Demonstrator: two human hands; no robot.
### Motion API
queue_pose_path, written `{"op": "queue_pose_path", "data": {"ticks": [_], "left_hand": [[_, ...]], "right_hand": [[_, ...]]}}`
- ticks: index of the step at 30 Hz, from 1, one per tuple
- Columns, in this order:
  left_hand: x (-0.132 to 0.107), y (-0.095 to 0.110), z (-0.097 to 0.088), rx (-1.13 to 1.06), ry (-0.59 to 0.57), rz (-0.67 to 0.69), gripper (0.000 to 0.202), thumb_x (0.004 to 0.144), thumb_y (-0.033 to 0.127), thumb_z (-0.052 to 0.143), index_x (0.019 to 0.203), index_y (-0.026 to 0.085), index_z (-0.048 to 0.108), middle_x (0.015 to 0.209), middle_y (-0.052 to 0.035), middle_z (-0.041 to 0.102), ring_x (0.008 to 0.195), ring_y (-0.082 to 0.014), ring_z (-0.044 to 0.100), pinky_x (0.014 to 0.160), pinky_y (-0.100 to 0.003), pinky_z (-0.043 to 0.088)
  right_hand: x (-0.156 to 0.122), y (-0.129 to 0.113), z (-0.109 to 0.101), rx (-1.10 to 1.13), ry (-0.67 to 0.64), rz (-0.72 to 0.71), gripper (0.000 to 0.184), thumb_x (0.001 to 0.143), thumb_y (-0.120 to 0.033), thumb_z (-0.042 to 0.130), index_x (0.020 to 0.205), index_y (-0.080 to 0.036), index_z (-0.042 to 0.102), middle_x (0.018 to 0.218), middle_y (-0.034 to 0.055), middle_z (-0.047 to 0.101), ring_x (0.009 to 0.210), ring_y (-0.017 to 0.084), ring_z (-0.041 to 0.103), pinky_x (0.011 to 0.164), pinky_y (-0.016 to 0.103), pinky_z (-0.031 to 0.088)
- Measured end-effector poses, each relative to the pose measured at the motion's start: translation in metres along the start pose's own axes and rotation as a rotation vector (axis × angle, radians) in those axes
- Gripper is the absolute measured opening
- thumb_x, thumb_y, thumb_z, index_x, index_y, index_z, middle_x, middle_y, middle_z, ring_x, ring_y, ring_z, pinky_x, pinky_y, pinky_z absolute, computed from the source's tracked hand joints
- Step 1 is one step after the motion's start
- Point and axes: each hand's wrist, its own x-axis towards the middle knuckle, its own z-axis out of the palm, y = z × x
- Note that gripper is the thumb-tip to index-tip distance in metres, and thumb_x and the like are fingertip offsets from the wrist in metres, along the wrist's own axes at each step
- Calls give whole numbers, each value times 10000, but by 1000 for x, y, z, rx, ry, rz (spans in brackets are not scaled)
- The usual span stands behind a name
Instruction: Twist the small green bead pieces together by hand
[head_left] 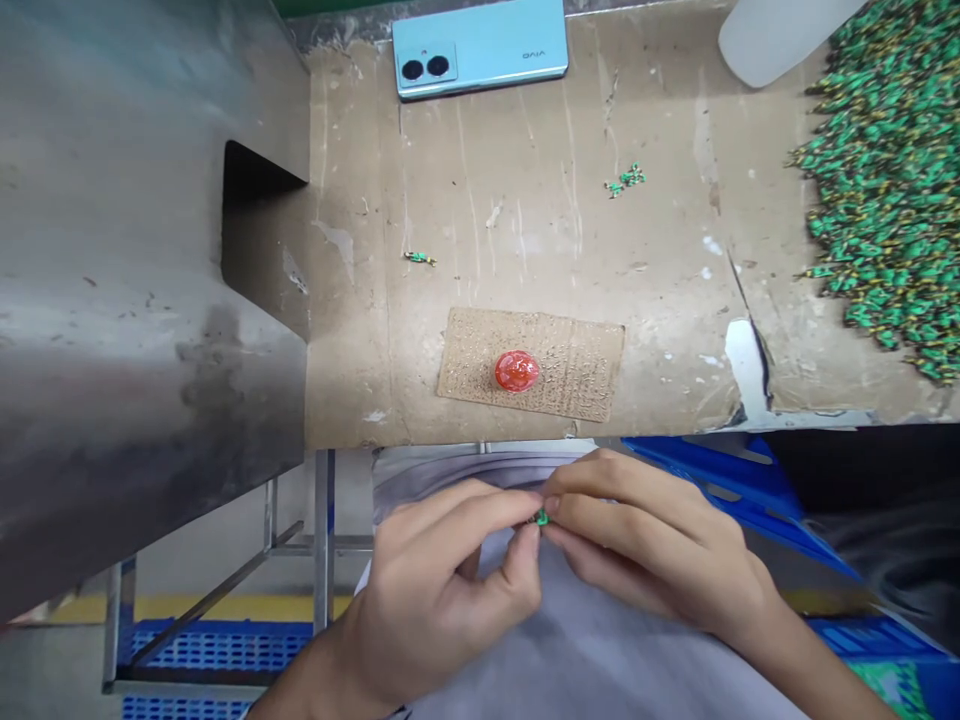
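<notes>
My left hand (457, 570) and my right hand (652, 535) meet just off the table's front edge, over my lap. Thumb and fingertips of both are closed on one small green piece (541, 517), which looks like those heaped on the table. Most of it is hidden by the fingers. On the table ahead, a glossy red oval thing (517, 371) sits on a textured cardboard piece (577, 365). Farther back lie one loose green piece (419, 258) and a small cluster of green pieces (625, 180).
A large heap of green, yellow and dark pieces (892, 200) covers the table's right side. A light blue phone (480, 50) and a whitish container (780, 40) stand at the back. A metal housing (150, 300) rises at left. Blue crates (705, 475) are below.
</notes>
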Motion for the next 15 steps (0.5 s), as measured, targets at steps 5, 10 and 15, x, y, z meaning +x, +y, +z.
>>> {"op": "queue_pose_path", "data": {"ticks": [5,10,15], "left_hand": [[-1,0,1,83,6,42,166,868,8,678,960,126,750,779,3,787,530,-65,663,596,-145,590],[-4,-1,1,105,-13,98,120,923,46,693,1002,126,737,787,-27,811,660,-130,781,666,-186,656],[-5,-2,-1,199,-23,153,194,945,55,684,1091,180,714,800,-27,840,636,-169,800,632,-242,693]], "right_hand": [[0,-7,4,198,28,143,110,1037,-117,618,1118,-189,633,968,54,752,879,168,743,789,274,639],[4,-15,2,309,8,328,132,997,-123,636,1102,-203,626,915,23,737,797,146,725,727,252,613],[10,-19,-3,296,-32,351,114,997,-127,615,1077,-200,649,881,14,722,745,137,684,692,255,588]]}}
